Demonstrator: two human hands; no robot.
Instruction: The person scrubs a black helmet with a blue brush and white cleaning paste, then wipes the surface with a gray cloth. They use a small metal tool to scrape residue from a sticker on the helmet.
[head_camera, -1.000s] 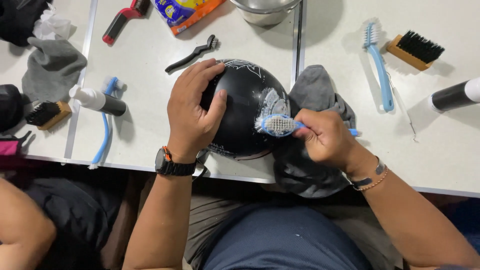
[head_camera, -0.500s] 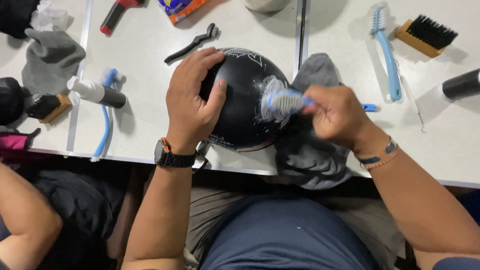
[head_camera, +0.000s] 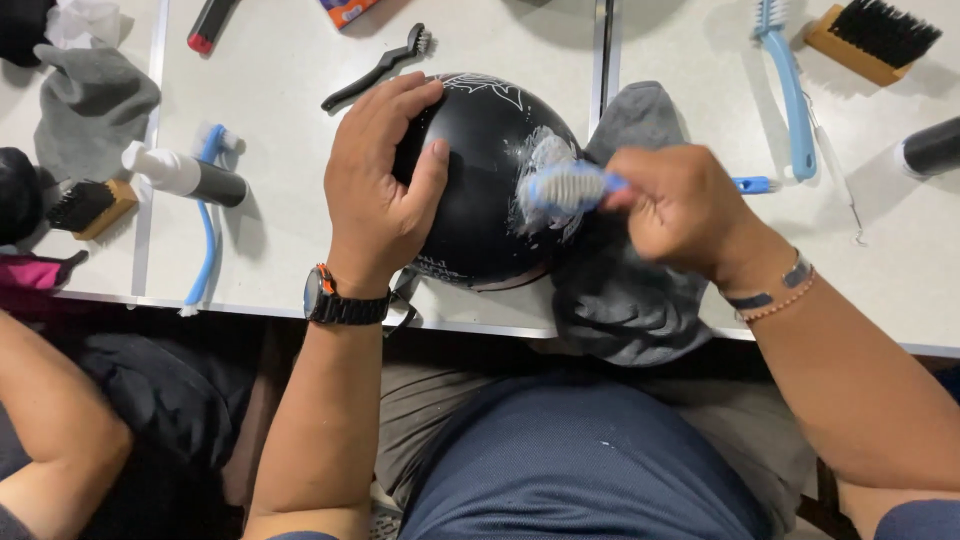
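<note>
A black helmet (head_camera: 490, 160) with white line art lies at the near edge of the white table (head_camera: 280, 90). My left hand (head_camera: 385, 185) rests flat on its left side, fingers spread over the dome. My right hand (head_camera: 685, 210) grips a blue-handled brush (head_camera: 565, 187) and presses the white bristles against the helmet's right side, where white foam shows. A grey cloth (head_camera: 630, 290) lies under and to the right of the helmet, hanging over the table's edge.
On the left lie a grey glove (head_camera: 90, 100), a black-and-white bottle (head_camera: 185, 175), a blue brush (head_camera: 205, 225) and a small wooden brush (head_camera: 90, 205). A black wire brush (head_camera: 380, 65) lies behind the helmet. Right: a blue brush (head_camera: 790, 85), a wooden brush (head_camera: 870, 35). Another person's arm (head_camera: 50, 420) shows lower left.
My right hand has swept the brush up and across the helmet's right side, spreading foam. My left hand has stayed on the dome.
</note>
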